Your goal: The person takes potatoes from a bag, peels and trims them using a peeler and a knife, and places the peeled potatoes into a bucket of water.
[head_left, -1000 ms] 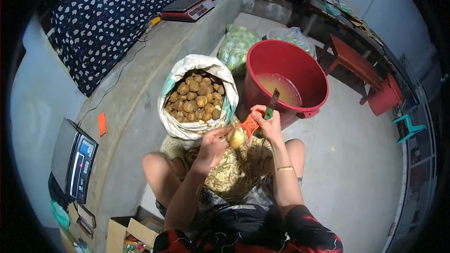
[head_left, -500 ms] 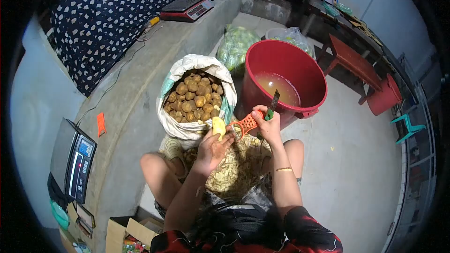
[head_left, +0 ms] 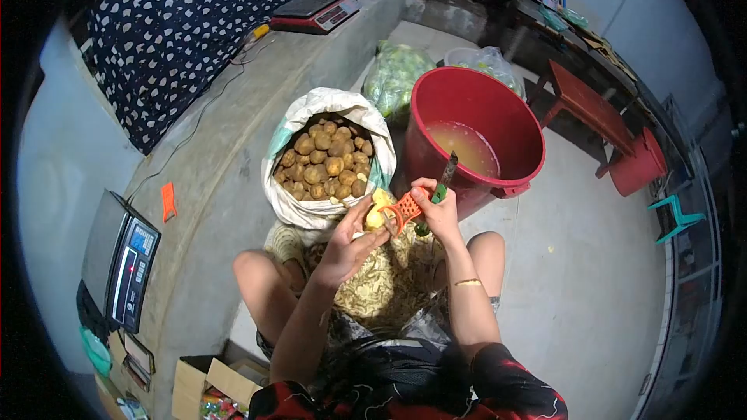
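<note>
With the peelings [head_left: 381, 284] on the floor [head_left: 583, 303] as centre, the sack [head_left: 359, 101] containing potatoes [head_left: 331, 163] is at 11 o'clock, the tub [head_left: 467, 97] containing liquid [head_left: 467, 148] at 1, the carton [head_left: 231, 385] at 8, and the nearer scale [head_left: 134, 272], on the ledge [head_left: 233, 109], at 9.

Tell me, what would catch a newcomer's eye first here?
Probably the big red tub of cloudy liquid, just right of an open sack full of brown potatoes. Below them, the left hand holds a yellow peeled potato against the orange peeler in the right hand, above a heap of peelings.
</note>
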The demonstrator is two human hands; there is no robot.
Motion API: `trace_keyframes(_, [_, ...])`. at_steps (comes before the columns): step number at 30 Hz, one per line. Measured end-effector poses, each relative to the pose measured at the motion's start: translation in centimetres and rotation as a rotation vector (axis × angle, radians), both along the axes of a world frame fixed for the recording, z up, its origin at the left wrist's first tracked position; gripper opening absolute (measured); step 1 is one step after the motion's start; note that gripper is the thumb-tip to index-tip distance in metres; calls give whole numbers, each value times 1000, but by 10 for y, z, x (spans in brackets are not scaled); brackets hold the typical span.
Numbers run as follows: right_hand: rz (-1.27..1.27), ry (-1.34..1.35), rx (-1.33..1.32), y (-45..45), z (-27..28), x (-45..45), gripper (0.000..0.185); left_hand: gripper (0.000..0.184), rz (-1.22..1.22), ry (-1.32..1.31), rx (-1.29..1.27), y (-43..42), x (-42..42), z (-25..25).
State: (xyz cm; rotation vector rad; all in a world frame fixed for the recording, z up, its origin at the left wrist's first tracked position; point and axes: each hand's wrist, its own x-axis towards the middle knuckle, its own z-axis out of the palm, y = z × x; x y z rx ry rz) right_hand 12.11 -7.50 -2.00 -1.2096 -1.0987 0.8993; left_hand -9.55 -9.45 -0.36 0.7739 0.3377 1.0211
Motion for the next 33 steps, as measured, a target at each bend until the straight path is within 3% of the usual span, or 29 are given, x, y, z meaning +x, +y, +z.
trace_keyframes(2, [30, -6, -14, 2, -4, 0, 23, 62, -122, -23, -183, 2, -2, 7])
trace_keyframes(11, [99, 135, -43, 3, -12, -4, 29, 33, 8, -36, -117, 2, -7, -7])
trace_keyframes(15, [75, 90, -17, 4, -15, -4, 30, 31, 21, 38, -60, 3, -5, -11])
trace_keyframes(21, [80, 103, 5, 0, -8, -7, 30, 38, 192, 194, 142, 3, 0, -14])
trace_keyframes(23, [97, 70, 5, -1, -5, -9, 31, 51, 225, 188, 98, 1, -2, -5])
trace_keyframes(29, [40, -14, 92, -5, 4, -12, 31, 77, 188, 367, 189, 3, -9, 1])
trace_keyframes(33, [0, -133, 211, -4, 10, -13, 24, 75, 88, 379, 227, 0, -11, 4])
